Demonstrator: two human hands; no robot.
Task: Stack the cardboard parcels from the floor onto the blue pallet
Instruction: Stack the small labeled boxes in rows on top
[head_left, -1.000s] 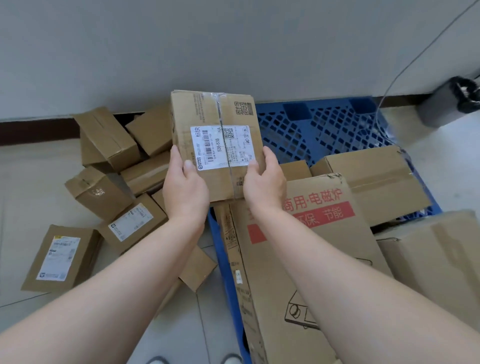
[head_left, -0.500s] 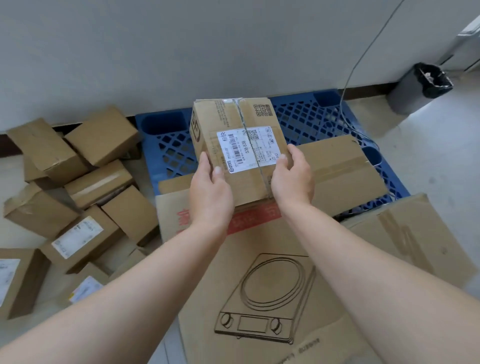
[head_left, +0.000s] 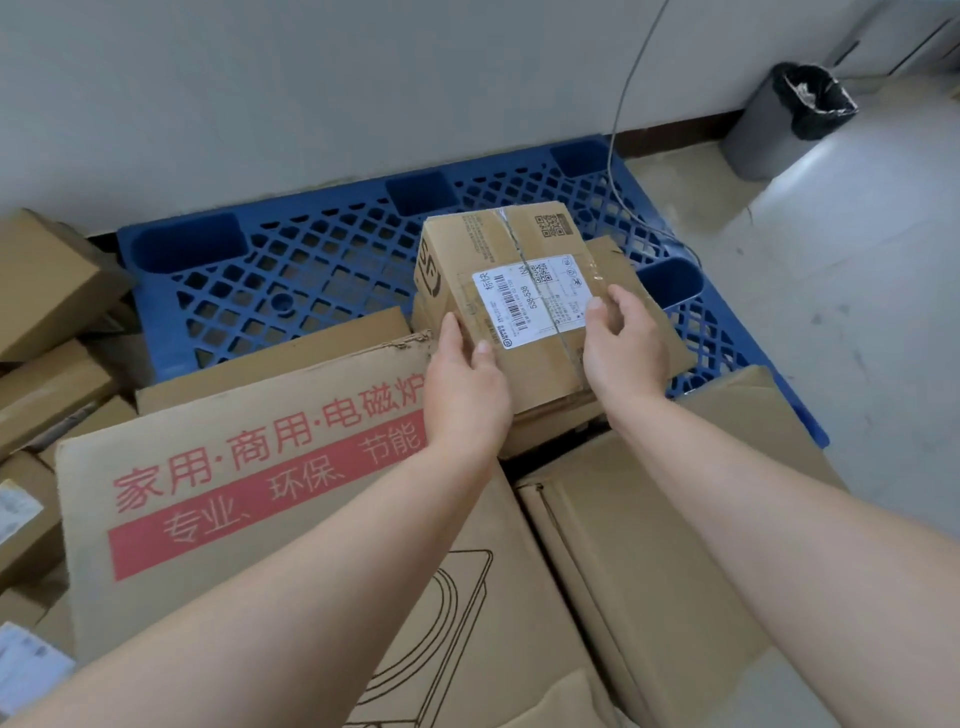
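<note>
left hand (head_left: 465, 384), right hand (head_left: 626, 348) grasping labelled parcel (head_left: 493, 249) | below: flat box (head_left: 670, 332), blue pallet (head_left: 311, 270) | near: printed carton (head_left: 249, 561)

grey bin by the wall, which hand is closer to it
Right. The right hand holds the labelled parcel at its right edge, on the side facing the grey bin; the left hand holds the parcel's left edge, farther from the bin.

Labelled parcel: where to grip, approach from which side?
Take the labelled parcel by its left and right faces, coming from the near end as the left hand and right hand do: flat parallel sides, label up, likely too wide for one hand.
</note>
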